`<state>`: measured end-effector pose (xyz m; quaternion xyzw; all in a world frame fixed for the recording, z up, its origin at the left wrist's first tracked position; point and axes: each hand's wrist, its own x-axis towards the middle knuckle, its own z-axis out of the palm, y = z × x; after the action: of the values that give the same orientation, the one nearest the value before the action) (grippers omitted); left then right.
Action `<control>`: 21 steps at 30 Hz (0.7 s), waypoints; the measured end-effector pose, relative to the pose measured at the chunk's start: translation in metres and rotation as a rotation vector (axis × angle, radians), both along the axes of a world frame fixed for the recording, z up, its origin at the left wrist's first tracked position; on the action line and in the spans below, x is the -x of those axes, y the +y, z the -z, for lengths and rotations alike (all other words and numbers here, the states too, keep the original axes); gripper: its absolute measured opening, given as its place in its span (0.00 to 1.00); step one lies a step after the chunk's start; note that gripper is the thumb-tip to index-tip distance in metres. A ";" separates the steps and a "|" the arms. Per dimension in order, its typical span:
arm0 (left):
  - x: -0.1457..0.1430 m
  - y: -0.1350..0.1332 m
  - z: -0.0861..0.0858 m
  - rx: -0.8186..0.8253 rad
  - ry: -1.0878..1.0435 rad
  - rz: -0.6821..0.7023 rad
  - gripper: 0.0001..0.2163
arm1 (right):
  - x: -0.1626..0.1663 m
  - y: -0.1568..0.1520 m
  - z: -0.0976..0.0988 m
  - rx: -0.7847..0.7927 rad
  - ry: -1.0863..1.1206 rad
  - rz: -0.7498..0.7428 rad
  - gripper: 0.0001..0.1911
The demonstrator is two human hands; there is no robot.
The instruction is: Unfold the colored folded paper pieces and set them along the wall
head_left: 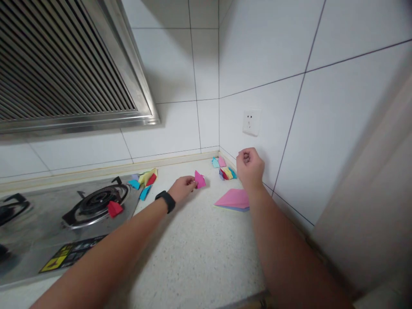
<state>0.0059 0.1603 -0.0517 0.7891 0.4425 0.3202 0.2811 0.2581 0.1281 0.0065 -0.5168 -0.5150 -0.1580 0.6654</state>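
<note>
My left hand (184, 188), with a black band on the wrist, pinches a folded magenta paper piece (200, 179) just above the counter. Curled into a fist, my right hand (251, 166) is raised near the right wall; whether anything is inside it is hidden. Below that hand lies a stack of paper sheets (233, 199), pink on top with blue and yellow edges showing. Behind it, close to the corner, sit small folded papers (228, 173) in several colours, and light blue and pink ones (219, 162) farther back.
On the left is a gas stove (99, 201) with a red folded paper (114, 209) on its burner. More folded papers (147, 177) lie by the stove's back right corner. A range hood (122, 116) hangs above. The right wall holds a socket (251, 122).
</note>
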 end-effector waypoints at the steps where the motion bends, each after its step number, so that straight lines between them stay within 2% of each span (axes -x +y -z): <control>1: -0.009 0.010 0.000 -0.006 0.001 -0.007 0.13 | 0.001 0.000 0.001 0.005 -0.014 0.001 0.04; 6: -0.049 0.046 0.014 -0.025 -0.024 -0.042 0.13 | 0.003 -0.002 0.002 -0.006 -0.018 0.035 0.04; 10: -0.065 0.069 0.025 -0.018 -0.024 -0.074 0.14 | 0.004 -0.003 0.000 -0.009 -0.006 0.050 0.05; 18: -0.071 0.140 0.015 -0.023 0.077 -0.154 0.11 | 0.007 -0.006 0.000 0.014 -0.059 0.061 0.05; 21: -0.072 0.165 0.017 -0.003 0.135 -0.192 0.12 | 0.008 -0.005 0.001 0.015 -0.083 0.086 0.05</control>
<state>0.0780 0.3251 -0.0683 0.7632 0.5336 0.2923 0.2176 0.2501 0.1227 0.0055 -0.5365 -0.5206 -0.2041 0.6320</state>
